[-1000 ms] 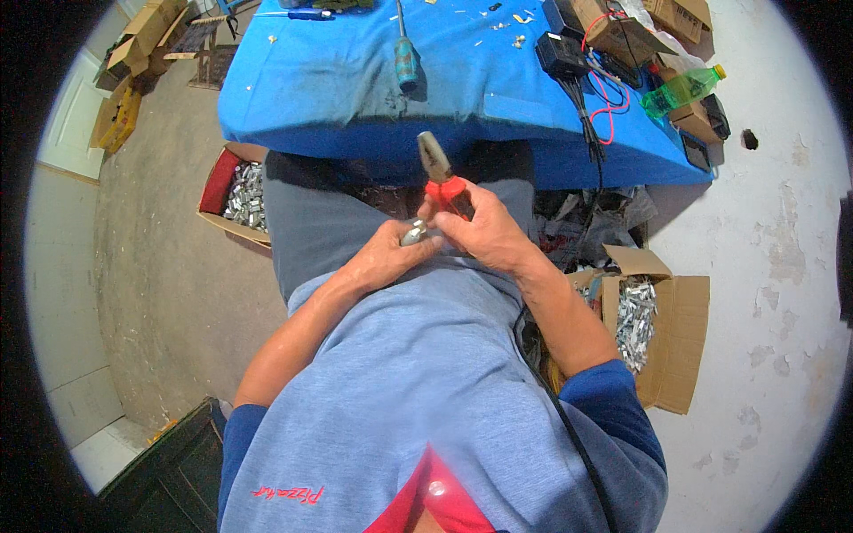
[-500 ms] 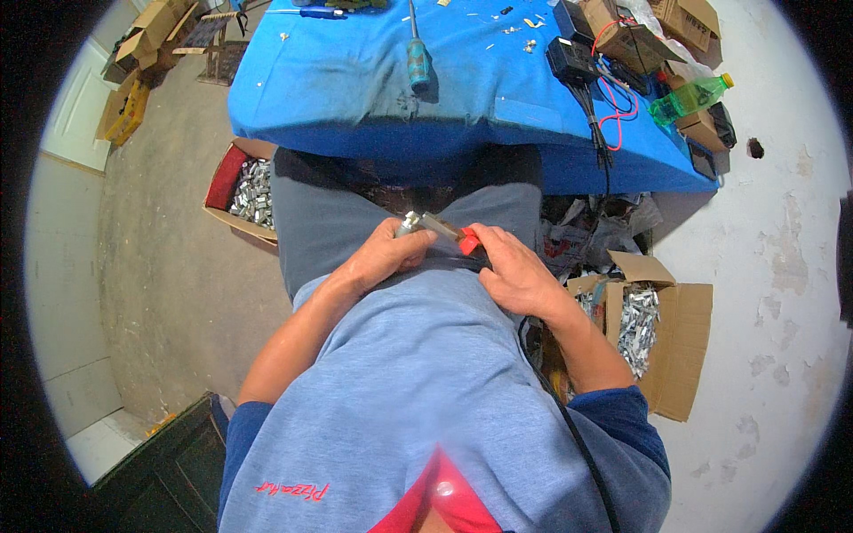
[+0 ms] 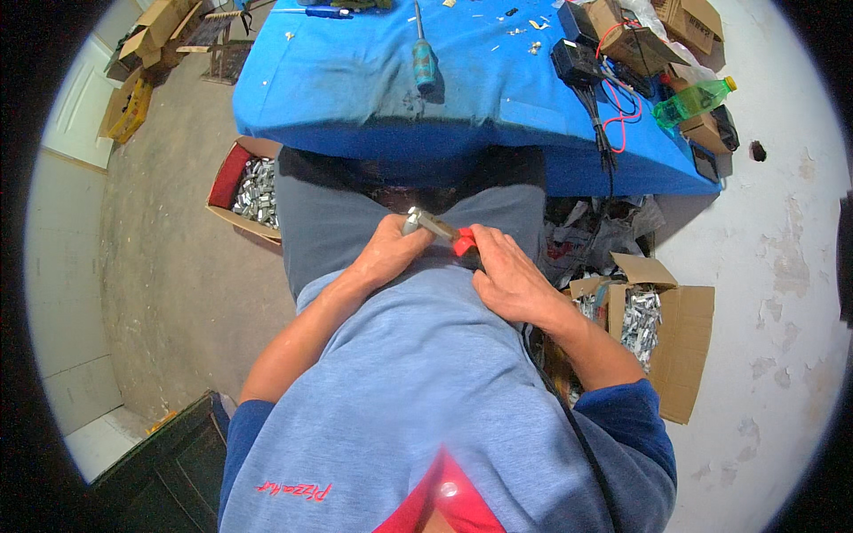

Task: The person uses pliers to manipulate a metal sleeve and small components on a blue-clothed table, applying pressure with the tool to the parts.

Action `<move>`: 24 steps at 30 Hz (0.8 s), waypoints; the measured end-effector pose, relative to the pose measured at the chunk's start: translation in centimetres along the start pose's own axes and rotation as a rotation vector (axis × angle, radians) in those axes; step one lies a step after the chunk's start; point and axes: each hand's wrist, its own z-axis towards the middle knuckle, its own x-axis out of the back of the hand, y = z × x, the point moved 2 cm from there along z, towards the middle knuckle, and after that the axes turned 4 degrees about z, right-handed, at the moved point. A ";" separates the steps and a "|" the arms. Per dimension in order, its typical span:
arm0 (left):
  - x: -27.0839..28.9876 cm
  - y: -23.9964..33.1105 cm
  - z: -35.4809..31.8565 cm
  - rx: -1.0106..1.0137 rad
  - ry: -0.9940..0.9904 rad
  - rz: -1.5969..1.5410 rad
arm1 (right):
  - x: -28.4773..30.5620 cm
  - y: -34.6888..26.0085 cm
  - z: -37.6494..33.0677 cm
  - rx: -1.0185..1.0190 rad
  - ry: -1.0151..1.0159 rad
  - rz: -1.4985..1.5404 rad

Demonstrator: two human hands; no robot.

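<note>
At my lap, my left hand [image 3: 391, 254] is closed around a small silvery metal part [image 3: 411, 222] whose end sticks up past the fingers. My right hand [image 3: 510, 274] grips a tool with a red handle [image 3: 464, 242] and a flat, metal-coloured blade [image 3: 437, 226]. The blade lies against or right beside the metal part, close to my left thumb. Fingers cover most of the handle and the lower end of the part, so the tool's exact kind is unclear.
Ahead stands a blue-covered table [image 3: 346, 98] with a screwdriver [image 3: 424, 67], a black adapter [image 3: 576, 62] with cables and a green bottle [image 3: 695, 100]. Boxes of small metal parts sit at left [image 3: 255, 191] and right [image 3: 641, 318]. A black cable [image 3: 586, 453] runs beside my right arm.
My two hands have shifted slightly, and the blade now sits tilted closer over the metal part. Both hands keep their hold. The whole view has moved a little.
</note>
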 end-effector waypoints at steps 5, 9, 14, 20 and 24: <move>0.2 0.5 -0.1 0.037 -0.008 0.035 | 0.2 -0.4 0.1 -0.054 -0.035 0.024; -0.1 0.8 -0.3 -0.022 0.032 0.035 | 0.3 -0.6 0.1 -0.067 -0.083 0.052; -0.1 0.6 -0.3 -0.045 0.042 0.076 | 0.1 -0.2 0.1 -0.058 -0.076 0.050; 0.0 0.2 -0.1 -0.031 0.057 0.101 | 0.2 -0.4 0.2 -0.026 -0.034 -0.027; 0.1 0.2 -0.2 -0.018 0.055 0.124 | 0.8 -0.5 0.6 -0.068 -0.206 0.144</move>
